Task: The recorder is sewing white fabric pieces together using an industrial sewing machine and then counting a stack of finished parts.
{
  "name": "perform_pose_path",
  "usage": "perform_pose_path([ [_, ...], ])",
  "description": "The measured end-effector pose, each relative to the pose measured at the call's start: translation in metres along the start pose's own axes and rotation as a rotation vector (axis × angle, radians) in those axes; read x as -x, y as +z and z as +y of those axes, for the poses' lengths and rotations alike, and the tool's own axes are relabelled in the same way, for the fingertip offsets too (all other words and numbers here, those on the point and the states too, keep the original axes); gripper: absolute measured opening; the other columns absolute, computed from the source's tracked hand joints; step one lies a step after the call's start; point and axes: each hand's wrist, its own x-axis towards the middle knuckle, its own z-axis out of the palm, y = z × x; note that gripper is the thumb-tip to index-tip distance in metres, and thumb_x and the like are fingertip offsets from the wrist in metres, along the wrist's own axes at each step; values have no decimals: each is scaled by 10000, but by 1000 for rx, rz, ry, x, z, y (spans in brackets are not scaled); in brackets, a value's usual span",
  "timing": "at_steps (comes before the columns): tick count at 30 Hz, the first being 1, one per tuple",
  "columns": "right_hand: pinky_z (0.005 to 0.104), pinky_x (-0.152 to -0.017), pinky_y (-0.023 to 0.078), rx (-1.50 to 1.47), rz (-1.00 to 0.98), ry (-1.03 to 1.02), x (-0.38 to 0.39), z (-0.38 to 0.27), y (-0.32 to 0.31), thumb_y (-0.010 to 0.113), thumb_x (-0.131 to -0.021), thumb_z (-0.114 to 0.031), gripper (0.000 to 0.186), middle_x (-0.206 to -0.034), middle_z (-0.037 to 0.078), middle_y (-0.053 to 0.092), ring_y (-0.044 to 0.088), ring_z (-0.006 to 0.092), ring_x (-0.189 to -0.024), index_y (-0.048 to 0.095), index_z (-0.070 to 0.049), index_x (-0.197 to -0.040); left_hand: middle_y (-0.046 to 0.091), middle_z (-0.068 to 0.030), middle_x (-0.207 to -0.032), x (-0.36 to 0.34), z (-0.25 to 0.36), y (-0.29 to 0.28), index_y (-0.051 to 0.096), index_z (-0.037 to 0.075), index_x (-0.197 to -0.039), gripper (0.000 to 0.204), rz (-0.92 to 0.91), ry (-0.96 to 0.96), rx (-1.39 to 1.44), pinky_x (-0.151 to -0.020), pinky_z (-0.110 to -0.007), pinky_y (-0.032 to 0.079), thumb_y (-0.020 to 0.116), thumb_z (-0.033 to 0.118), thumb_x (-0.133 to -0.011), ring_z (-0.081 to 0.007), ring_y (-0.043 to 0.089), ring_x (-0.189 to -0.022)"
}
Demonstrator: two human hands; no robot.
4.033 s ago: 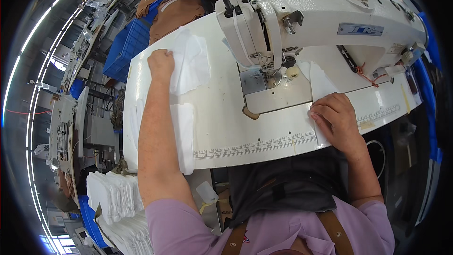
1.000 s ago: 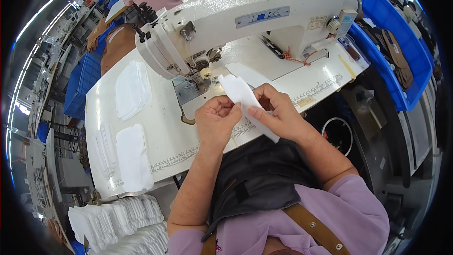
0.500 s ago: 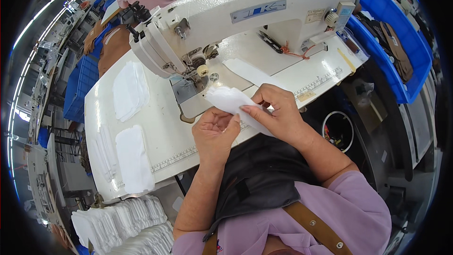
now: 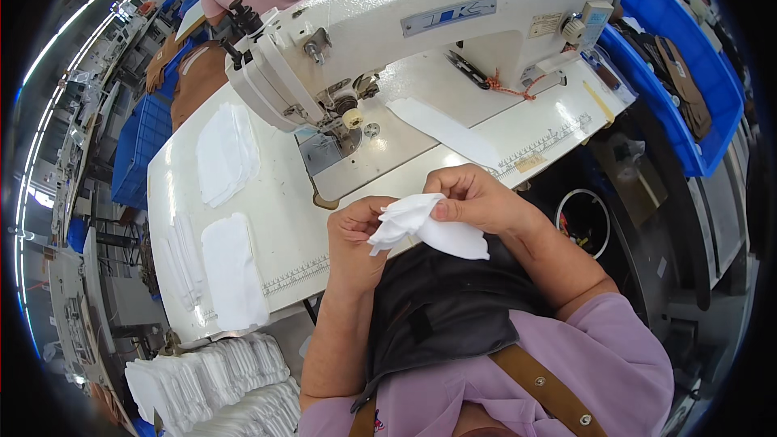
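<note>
A bunched white fabric piece point(image 4: 441, 231) is held between my two hands, in front of the table's near edge. My left hand point(image 4: 356, 235) pinches its left end, the fingertips partly behind the cloth. My right hand point(image 4: 469, 198) grips its upper right side between thumb and fingers, and a loose flap hangs down below. Beyond my hands stands a white sewing machine point(image 4: 372, 40), its presser foot area point(image 4: 346, 133) above the metal plate. Another long white fabric piece point(image 4: 441, 131) lies flat on the machine bed, right of the needle area.
White fabric pieces point(image 4: 227, 154) lie in stacks on the table's left side, with another stack point(image 4: 233, 271) nearer. Bundled white pieces point(image 4: 210, 380) sit below at left. Thread snips point(image 4: 468, 71) with an orange cord rest under the machine arm. A blue bin point(image 4: 688, 73) stands at right.
Both hands have drawn back from the machine toward my body. The fabric piece, stretched out toward the needle area before, is now folded and bunched between them.
</note>
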Motion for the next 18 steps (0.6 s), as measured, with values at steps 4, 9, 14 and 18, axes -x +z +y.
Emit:
perform_pose_path([
  [4,228,-512,407,56,57,-7,-2,-1,8,687,-938,-264,250,-714,-5,626,555,62,-575,597,-46,-856,717,-85,-915,1,-9,-5,687,-51,-966,155,26,-22,43,-742,-246,528,754,10,-840,-107,658,-829],
  [9,393,-511,448,1340,372,-484,-5,-5,28,727,-839,-203,268,-654,101,554,571,315,-564,505,-70,-767,701,-106,-993,-1,-16,12,667,-42,-1048,240,326,0,-128,-780,-268,547,754,104,-879,-141,666,-853],
  [14,412,-511,440,1423,388,-512,-11,0,29,735,-830,-200,284,-652,96,551,577,312,-569,493,-68,-759,704,-109,-962,1,-10,18,692,-49,-1030,253,435,77,-112,-786,-264,518,763,142,-879,-133,647,-847],
  [18,388,-517,443,1308,328,-463,-6,5,28,731,-851,-210,298,-654,106,546,582,296,-565,489,-62,-758,705,-108,-934,0,2,13,705,-55,-1014,269,415,84,-275,-789,-263,490,759,176,-887,-134,630,-829],
])
